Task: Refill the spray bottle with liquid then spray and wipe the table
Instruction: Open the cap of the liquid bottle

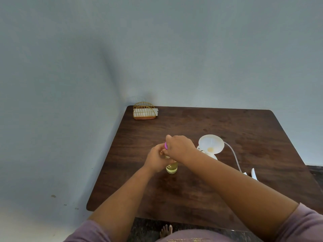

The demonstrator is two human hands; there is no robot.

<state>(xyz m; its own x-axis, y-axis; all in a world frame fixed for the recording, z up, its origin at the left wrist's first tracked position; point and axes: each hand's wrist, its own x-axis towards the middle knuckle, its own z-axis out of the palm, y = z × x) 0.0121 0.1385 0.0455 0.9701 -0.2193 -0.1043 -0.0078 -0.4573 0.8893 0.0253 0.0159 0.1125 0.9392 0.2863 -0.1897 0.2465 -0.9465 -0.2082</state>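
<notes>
A clear bottle of yellow-green liquid (171, 168) stands upright on the dark wooden table (218, 123), near its middle. My left hand (157, 159) grips the bottle's upper body from the left. My right hand (180, 147) is curled over its top, around a pink cap (165, 145) that shows only at the edge. To the right, a white funnel (211, 144) sits in the mouth of a white spray bottle (214, 155), which is mostly hidden under it. The white trigger head (253, 174) with its clear dip tube (234, 154) lies on the table at the right.
A gold wire napkin holder (144, 111) with white napkins stands at the table's far left corner, against the blue-grey wall. The table's front edge is close to my body. A bare foot (166, 230) shows on the dark floor below.
</notes>
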